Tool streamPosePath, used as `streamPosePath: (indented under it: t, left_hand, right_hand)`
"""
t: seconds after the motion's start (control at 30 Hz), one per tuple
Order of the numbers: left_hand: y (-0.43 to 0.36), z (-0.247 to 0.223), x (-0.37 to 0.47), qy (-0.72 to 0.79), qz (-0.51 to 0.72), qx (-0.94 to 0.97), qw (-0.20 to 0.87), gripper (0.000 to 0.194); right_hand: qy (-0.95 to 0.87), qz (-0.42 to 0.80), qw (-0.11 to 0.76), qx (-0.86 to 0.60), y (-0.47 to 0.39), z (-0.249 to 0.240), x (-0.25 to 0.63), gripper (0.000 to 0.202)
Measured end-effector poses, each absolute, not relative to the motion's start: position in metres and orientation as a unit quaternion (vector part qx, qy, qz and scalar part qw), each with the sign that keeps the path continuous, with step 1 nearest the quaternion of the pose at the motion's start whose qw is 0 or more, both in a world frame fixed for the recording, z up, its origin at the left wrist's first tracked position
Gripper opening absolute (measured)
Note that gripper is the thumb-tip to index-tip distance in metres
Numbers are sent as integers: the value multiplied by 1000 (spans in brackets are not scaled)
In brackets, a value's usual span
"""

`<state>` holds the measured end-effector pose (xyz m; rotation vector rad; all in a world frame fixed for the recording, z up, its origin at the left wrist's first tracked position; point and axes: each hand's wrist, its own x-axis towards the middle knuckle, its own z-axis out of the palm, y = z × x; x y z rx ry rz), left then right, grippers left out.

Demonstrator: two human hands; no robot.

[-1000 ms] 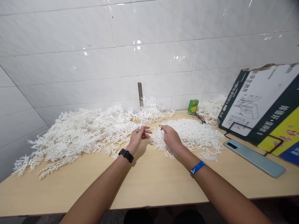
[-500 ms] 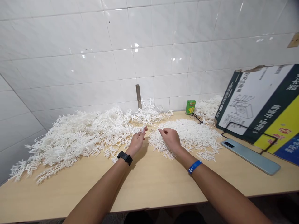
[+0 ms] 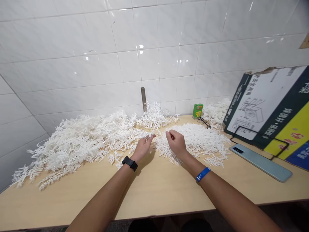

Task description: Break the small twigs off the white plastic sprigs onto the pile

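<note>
My left hand (image 3: 143, 146), wearing a black watch, is closed on a white branched plastic piece (image 3: 149, 135) that shows by its thumb and fingertips. Behind and beside it spreads a large tangled heap of similar branched pieces (image 3: 84, 141). My right hand (image 3: 177, 143), with a blue wristband, is curled with thumb and forefinger together; anything inside the fingers is hidden. It hovers at the left side of a flatter pile of short loose white pieces (image 3: 200, 138). A small gap separates the two hands.
A metal ruler-like strip (image 3: 143, 98) leans on the tiled wall behind a smaller white clump (image 3: 155, 117). To the right are a green box (image 3: 198, 111), dark glasses (image 3: 204, 122), another white pile (image 3: 216, 112), a phone (image 3: 262, 163), a black wire frame (image 3: 262, 136) and a printed carton (image 3: 272, 112).
My left hand has shifted slightly right, its thumb now pointing toward the right hand. My right fingers have curled in more, and the small white tip seen at them before no longer shows.
</note>
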<state>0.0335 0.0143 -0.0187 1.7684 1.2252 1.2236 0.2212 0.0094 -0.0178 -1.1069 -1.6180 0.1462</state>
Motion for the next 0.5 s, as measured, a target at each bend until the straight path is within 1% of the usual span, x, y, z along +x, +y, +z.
streamPosePath:
  t: [0.07, 0.13, 0.27, 0.4, 0.5]
  left_hand:
    - [13, -19, 33, 473, 448, 690, 316, 40]
    - [11, -21, 33, 482, 426, 703, 304, 38]
    - [9, -28, 34, 450, 408, 736, 299, 42]
    - [7, -26, 36, 416, 424, 750, 291, 33]
    - [5, -20, 37, 415, 441, 745, 280, 36]
  right_hand:
    - [-719, 72, 553, -414, 6, -16, 219, 27]
    - [-757, 96, 522, -382, 5, -16, 217, 20]
    - [-799, 83, 444, -397, 8, -20, 215, 24]
    - [-794, 64, 440, -415, 13, -21, 218, 18]
    - [-808, 42, 426, -404, 13, -18, 221, 16]
